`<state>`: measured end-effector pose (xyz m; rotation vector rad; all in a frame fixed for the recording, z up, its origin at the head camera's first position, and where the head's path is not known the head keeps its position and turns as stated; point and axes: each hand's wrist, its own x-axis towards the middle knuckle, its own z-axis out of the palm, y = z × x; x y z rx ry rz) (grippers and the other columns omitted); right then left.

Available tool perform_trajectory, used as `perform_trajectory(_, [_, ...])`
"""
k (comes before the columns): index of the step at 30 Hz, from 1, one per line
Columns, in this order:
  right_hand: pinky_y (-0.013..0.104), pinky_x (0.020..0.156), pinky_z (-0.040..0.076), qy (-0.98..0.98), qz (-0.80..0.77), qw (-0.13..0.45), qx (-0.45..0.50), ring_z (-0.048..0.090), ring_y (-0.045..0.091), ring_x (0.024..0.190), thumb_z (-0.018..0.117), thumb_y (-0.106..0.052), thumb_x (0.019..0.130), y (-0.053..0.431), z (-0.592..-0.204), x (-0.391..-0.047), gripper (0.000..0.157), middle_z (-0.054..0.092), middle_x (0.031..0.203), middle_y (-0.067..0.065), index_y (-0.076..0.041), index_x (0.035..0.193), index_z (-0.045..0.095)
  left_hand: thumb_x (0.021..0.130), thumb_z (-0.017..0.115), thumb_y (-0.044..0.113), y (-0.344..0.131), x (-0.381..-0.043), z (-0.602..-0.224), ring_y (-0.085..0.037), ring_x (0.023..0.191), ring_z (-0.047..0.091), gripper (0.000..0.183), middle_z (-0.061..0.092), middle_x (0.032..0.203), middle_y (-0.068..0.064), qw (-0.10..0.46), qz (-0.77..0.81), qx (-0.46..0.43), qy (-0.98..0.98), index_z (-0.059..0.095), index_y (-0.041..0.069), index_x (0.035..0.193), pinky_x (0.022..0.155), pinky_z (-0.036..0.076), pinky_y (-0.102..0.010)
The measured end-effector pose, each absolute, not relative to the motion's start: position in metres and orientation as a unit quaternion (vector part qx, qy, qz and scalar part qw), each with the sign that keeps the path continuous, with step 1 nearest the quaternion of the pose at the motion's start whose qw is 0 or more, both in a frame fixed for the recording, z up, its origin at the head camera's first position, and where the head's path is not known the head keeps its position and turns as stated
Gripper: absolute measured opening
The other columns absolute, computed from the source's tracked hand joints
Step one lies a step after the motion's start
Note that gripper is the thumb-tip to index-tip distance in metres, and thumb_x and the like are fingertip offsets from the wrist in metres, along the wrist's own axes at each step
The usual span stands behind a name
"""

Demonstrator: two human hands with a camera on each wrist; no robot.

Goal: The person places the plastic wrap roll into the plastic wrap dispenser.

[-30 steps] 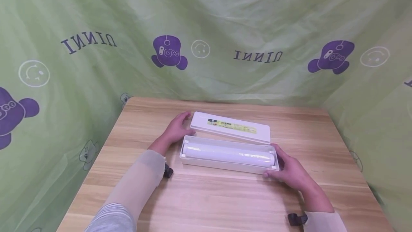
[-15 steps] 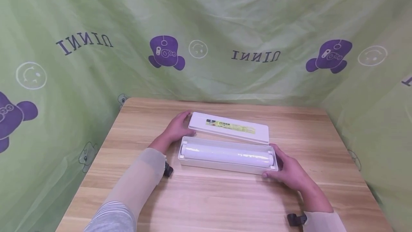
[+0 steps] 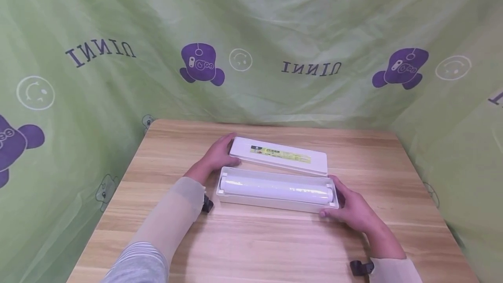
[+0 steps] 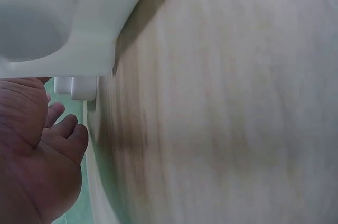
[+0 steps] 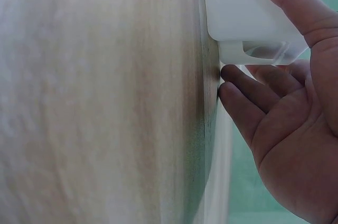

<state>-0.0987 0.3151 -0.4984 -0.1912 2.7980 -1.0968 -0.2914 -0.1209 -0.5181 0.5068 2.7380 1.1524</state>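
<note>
A long white cling film box lies uncovered on the table, with a roll of cling film inside. Its white lid, bearing a yellow-green label, lies just behind it at a slight slant. My left hand spans the lid's left end, thumb at the front edge and fingers at the back corner. In the left wrist view, the box's end hides part of that grip. At the box's right end, my right hand grips it, thumb on the front side and fingers behind.
The wood-grain table extends around the box on every side. A green printed curtain hangs behind the table and along both sides. Each wrist carries a small black mount.
My left hand has edged toward the lid, and its fingertips now reach the back left corner. The right hand keeps its hold on the box. The head view has shifted slightly.
</note>
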Motion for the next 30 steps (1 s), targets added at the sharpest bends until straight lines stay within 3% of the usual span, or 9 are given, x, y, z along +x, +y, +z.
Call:
perform_trajectory(16, [0.063, 0.118, 0.033, 0.928, -0.362, 0.067, -0.064, 0.044, 0.045, 0.142, 0.092, -0.057, 0.070, 0.316, -0.500, -0.103, 0.119, 0.050, 0.152, 0.027, -0.019, 0.164, 0.030, 0.070, 0.094, 0.027, -0.111, -0.299, -0.518, -0.036, 0.153, 0.030, 0.118, 0.027, 0.169, -0.014, 0.078, 0.345, 0.196, 0.915, 0.027, 0.009, 0.165, 0.127, 0.024, -0.047])
perform_trajectory(30, [0.065, 0.119, 0.030, 0.927, -0.364, 0.079, -0.052, 0.039, 0.046, 0.146, 0.091, -0.058, 0.071, 0.316, -0.500, -0.100, 0.120, 0.045, 0.156, 0.026, -0.020, 0.165, 0.028, 0.071, 0.092, 0.027, -0.107, -0.298, -0.513, -0.037, 0.152, 0.031, 0.111, 0.030, 0.167, -0.016, 0.085, 0.320, 0.212, 0.919, 0.033, 0.006, 0.162, 0.126, 0.026, -0.049])
